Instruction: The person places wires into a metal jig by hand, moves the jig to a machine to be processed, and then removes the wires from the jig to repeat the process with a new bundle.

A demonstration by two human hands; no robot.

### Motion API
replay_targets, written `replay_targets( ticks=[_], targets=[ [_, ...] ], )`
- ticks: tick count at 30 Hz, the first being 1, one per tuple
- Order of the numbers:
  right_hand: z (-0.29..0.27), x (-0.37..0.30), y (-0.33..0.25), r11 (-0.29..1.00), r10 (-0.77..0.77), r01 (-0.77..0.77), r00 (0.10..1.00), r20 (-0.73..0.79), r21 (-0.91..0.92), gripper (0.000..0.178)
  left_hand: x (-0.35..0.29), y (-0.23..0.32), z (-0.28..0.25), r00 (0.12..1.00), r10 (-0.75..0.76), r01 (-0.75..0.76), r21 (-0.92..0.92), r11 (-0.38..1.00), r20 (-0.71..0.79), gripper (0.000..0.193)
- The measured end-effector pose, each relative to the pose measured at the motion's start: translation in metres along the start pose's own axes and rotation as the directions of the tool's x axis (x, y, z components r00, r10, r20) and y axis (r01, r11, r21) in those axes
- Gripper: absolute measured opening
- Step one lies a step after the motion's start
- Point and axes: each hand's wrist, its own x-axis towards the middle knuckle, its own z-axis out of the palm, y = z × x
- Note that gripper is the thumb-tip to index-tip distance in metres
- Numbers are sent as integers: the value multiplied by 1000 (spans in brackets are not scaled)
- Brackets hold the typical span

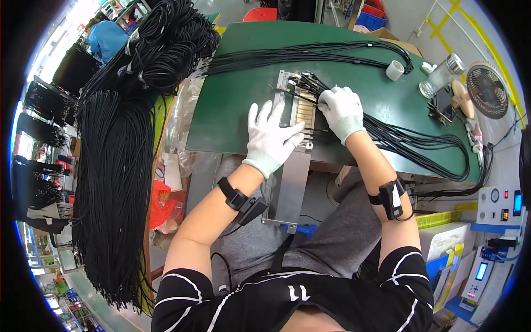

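Black cables [391,136] on green table [232,105], some reaching metal fixture [305,108]. My left hand [269,134] spread at fixture's left side; my right hand [342,108] curled at right side, cannot tell if pinching cable.

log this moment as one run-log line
left hand: gloved, fingers spread at metal fixture | right hand: gloved, fingers curled by black cables, grip unclear | white roll: on green table
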Motion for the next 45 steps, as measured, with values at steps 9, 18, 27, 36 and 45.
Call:
replay_targets(
  ticks=[9, 18, 27, 36, 45],
  targets=[
    [-19, -6, 33, 866, -179, 92, 975, 133, 492, 13, -1, -31, 3, 924, -314, 242, -304, 921, -218, 17],
    [-22, -8, -22, 687, -382, 349, 920, -92, 637, 21, 4, -18, -5, 964, -166, 31, -532, 846, -208, 20],
    [-28, -14, 5, 792, -347, 221, 930, 122, 569, 21, 0, -25, -5, 899, -387, 235, -521, 820, -204, 19],
    [-28, -25, -20, 892, -222, 162, 970, 97, 421, 11, 4, -18, -5, 935, -220, 174, -182, 968, -277, 18],
    [-26, -18, -5, 927, -146, 80, 977, 156, 366, 12, 1, -30, 6, 931, -319, 247, -342, 907, -175, 18]
  ],
)
